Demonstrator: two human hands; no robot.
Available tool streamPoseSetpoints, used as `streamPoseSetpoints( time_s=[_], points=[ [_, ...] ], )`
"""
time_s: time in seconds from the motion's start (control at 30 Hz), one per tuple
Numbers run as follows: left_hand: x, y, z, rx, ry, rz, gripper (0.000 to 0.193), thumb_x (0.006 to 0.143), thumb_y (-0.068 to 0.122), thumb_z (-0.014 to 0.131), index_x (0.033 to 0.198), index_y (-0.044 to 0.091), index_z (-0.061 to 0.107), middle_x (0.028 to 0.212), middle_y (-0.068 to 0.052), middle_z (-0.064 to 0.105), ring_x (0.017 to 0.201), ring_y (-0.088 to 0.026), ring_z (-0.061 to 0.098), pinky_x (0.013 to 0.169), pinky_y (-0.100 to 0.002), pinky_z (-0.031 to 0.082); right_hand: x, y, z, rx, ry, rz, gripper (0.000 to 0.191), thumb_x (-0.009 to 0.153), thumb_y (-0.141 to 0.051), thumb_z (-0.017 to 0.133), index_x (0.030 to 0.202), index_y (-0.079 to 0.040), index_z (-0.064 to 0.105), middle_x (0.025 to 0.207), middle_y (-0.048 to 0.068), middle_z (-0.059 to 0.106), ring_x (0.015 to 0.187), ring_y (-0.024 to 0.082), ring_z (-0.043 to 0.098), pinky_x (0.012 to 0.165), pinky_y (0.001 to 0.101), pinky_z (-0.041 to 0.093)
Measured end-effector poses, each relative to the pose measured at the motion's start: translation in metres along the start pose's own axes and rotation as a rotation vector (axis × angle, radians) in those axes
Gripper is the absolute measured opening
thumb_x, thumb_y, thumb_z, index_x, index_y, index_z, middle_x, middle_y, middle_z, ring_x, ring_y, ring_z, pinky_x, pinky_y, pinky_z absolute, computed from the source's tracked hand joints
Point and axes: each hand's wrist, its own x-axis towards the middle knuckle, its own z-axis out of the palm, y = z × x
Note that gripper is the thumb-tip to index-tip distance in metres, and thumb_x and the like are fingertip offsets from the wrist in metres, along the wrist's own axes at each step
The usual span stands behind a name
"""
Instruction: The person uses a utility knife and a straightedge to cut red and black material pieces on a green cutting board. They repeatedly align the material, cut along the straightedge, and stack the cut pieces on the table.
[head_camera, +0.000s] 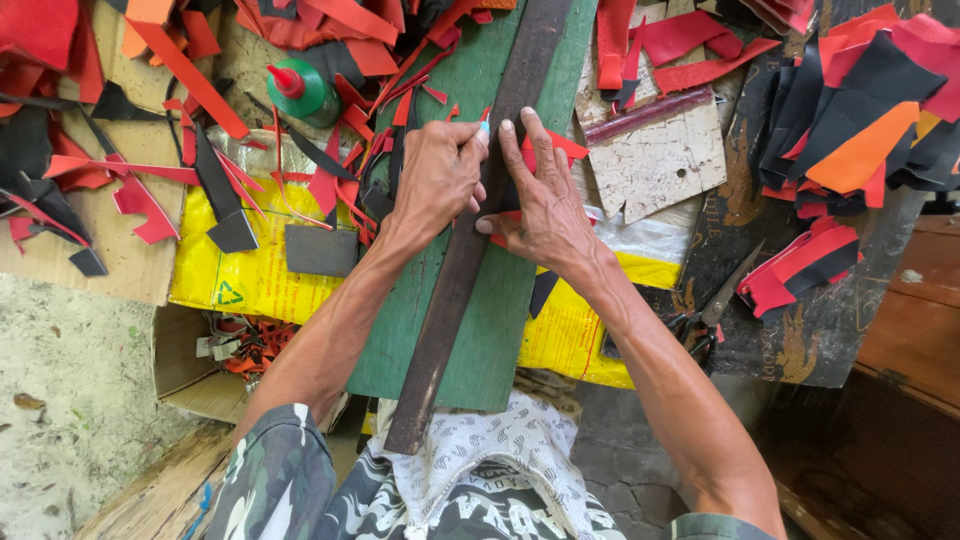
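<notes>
Left hand gripping small blade at long dark straightedge, right hand pressing it flat w/ red strip on green board; fingertips near edge risk a nick if blade slips.

A green squeeze bottle with a red nozzle lies toward the far left of the table, among loose red and black strips that spread over cardboard and a yellow plastic sack. At the far right corner a heap of black, red and orange cut pieces rests on a dark board, with a smaller red-and-black stack below it and a pair of scissors just beside that stack. A pale, scored cutting slab lies right of the table's middle, and an open cardboard box of scraps sits under the near left edge.
</notes>
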Motion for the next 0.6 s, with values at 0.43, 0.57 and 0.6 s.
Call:
streamPoseSetpoints(
  time_s=[0.43,0.57,0.6],
  points=[
    [-0.008,-0.001,0.004,0.108,0.071,0.146,0.037,0.104,0.014,0.055,0.072,-0.003,0.062,0.049,-0.009,0.056,0.041,-0.015,0.063,0.040,-0.033,0.046,0.003,-0.006,0.000,-0.060,-0.044,0.049,0.125,0.059,-0.029,0.098,0.159,-0.001,0.027,0.163,0.028,0.018,0.125,0.057,0.046,0.104,0.0592,0.042],
    [-0.025,-0.001,0.002,0.122,0.083,0.124,0.036,0.103,0.014,0.055,0.072,-0.003,0.062,0.048,-0.009,0.055,0.041,-0.014,0.063,0.041,-0.032,0.046,0.003,-0.007,0.001,-0.065,-0.034,0.034,0.124,0.060,-0.027,0.096,0.159,0.000,0.026,0.162,0.029,0.018,0.124,0.055,0.047,0.105,0.0582,0.043],
    [-0.033,-0.001,0.001,0.127,0.087,0.115,0.035,0.103,0.014,0.054,0.073,-0.003,0.062,0.048,-0.008,0.055,0.041,-0.014,0.063,0.041,-0.032,0.046,0.003,-0.007,0.001,-0.067,-0.029,0.041,0.124,0.059,-0.027,0.097,0.159,0.000,0.027,0.162,0.029,0.018,0.124,0.056,0.046,0.105,0.0583,0.043]
  ],
)
